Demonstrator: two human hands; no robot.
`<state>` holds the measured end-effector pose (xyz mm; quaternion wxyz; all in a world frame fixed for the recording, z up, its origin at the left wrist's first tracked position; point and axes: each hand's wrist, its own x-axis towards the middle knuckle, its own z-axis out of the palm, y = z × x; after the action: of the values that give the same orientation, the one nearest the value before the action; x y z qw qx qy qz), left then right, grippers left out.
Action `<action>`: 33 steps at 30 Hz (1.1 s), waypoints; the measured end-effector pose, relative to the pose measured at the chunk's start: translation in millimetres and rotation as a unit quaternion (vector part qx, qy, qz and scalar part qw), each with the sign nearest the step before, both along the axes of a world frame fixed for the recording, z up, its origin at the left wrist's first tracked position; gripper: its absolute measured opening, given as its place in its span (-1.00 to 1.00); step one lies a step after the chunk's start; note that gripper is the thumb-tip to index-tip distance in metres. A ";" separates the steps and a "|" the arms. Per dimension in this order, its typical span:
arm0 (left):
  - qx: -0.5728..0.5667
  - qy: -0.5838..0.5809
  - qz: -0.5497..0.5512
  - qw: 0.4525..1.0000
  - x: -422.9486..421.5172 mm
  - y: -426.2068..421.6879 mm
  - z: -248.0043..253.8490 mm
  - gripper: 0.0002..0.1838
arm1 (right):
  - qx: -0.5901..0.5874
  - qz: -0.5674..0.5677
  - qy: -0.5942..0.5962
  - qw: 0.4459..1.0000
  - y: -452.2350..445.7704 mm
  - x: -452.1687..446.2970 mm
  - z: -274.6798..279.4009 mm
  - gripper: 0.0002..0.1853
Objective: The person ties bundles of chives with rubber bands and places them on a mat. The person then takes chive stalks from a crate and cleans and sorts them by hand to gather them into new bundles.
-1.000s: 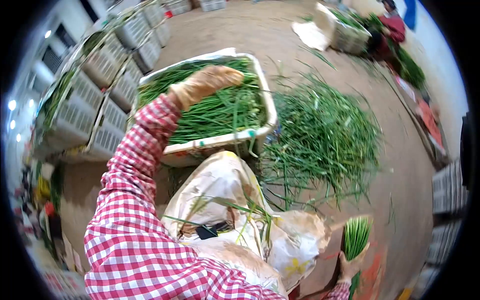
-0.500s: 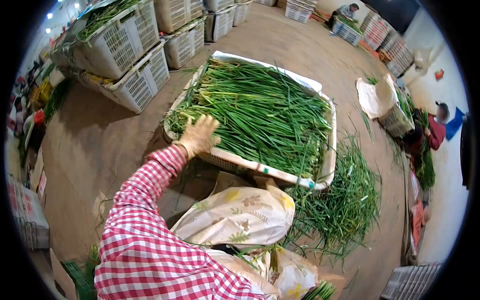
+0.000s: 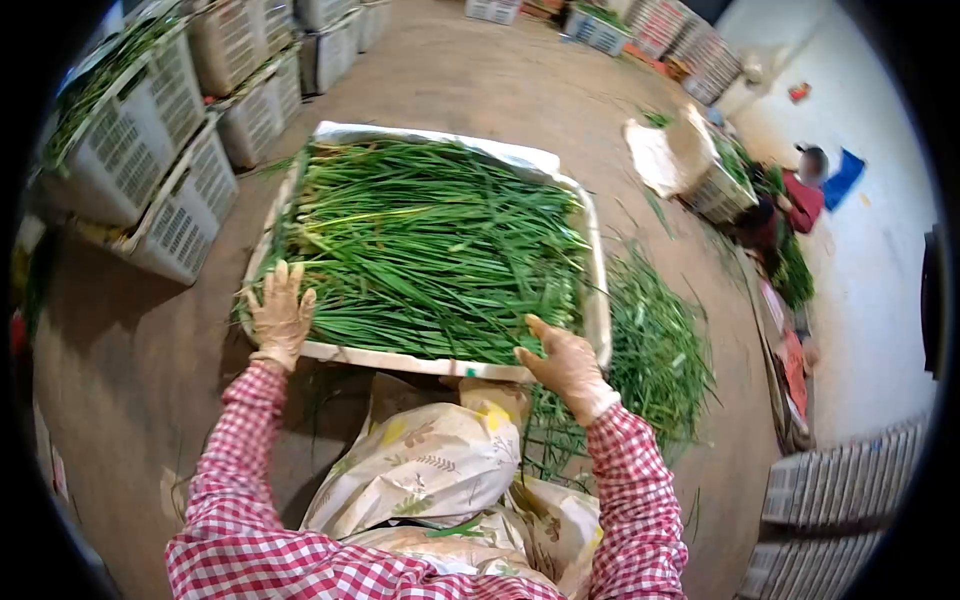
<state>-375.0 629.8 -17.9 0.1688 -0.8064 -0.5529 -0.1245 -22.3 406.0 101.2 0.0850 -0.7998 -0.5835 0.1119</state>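
Observation:
A pale plastic crate (image 3: pixel 415 361) stands in front of me, filled with long green chives (image 3: pixel 440 235) laid mostly crosswise. My left hand (image 3: pixel 280 318), in a thin translucent glove, lies with spread fingers over the crate's near left corner, against the ends of the greens. At the near right part of the rim is my right hand (image 3: pixel 568 368), gloved too, its thumb and forefinger apart and nothing visible between them. Whether its fingers touch the chives, I cannot tell. A loose heap of green leaves (image 3: pixel 660 350) lies on the floor right of the crate.
Stacked white crates (image 3: pixel 180 210) with greens stand at the left. At the right, a person in a dark red top (image 3: pixel 802 200) sits by another crate (image 3: pixel 715 190) of greens. More crates (image 3: pixel 850 480) are at lower right. A patterned apron (image 3: pixel 420 455) covers my lap.
My right hand has come into view at the crate's right side. My left hand stays at the near left corner with its fingers more spread. The view has swung to the right.

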 end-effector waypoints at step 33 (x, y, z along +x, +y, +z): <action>0.010 -0.191 -0.013 0.981 4.0 -14.8 7.0 -0.65 | -0.149 0.202 -0.100 0.963 288.3 -82.4 -75.0 0.26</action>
<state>-370.9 615.1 -10.9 0.0668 -0.7731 -0.5631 -0.2843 -104.7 694.2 26.1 -0.1182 -0.6761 -0.7152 0.1322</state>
